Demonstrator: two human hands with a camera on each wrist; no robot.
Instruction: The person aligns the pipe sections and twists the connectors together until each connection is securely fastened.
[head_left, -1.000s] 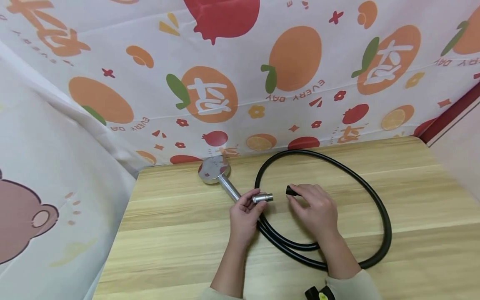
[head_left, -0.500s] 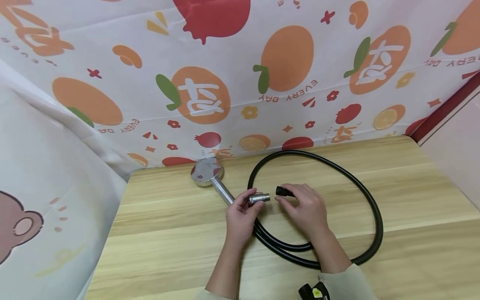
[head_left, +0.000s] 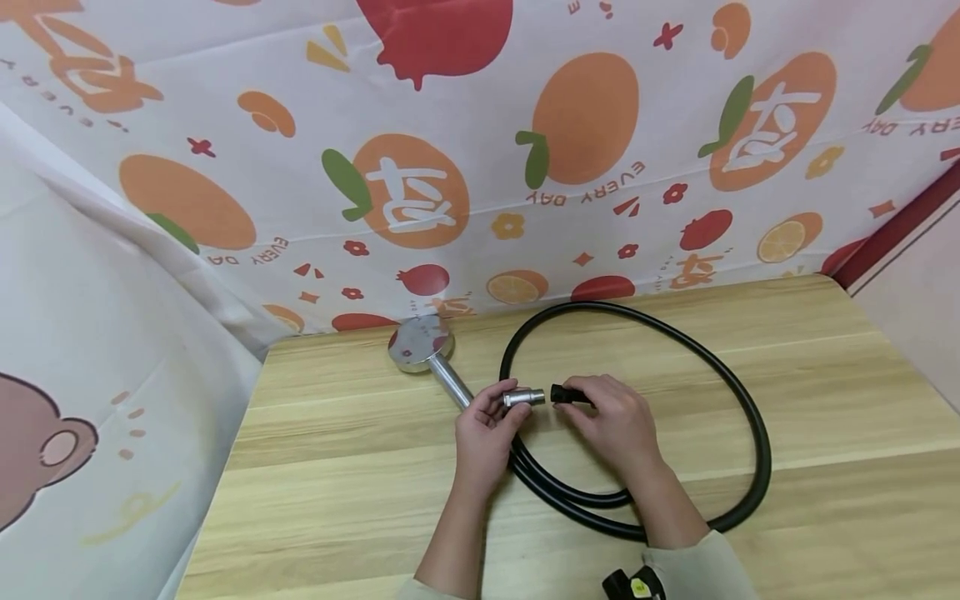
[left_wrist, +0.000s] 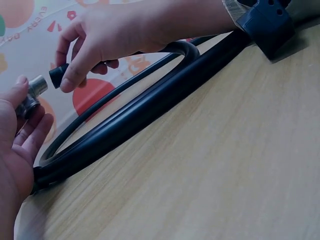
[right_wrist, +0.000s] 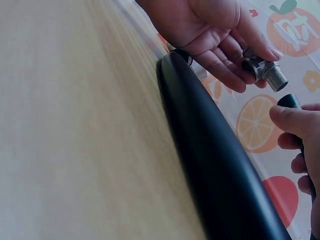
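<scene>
A small silver metal fitting [head_left: 525, 397] with a threaded end is pinched between the thumb and fingers of my left hand [head_left: 482, 442]. Its bare thread, clear in the right wrist view on the fitting [right_wrist: 275, 76], points toward my right hand [head_left: 621, 425]. That hand pinches the black end piece [head_left: 561, 393] of a black hose [head_left: 757, 425]. A narrow gap separates thread and end piece, which face each other nearly in line. Behind my left hand, a chrome shower head [head_left: 421, 343] lies on the table, part of its handle hidden by the hand.
The hose lies in a wide loop on the wooden table [head_left: 330, 467], under and around both hands. A fruit-print cloth [head_left: 480, 183] hangs along the back edge, and a pale cloth [head_left: 112, 317] hangs at the left. A black device [head_left: 636, 585] is worn at the right wrist.
My right hand has moved left and slightly down, bringing the hose end nearer to the fitting and more in line with it. The left hand keeps its hold. The head view shifts a little.
</scene>
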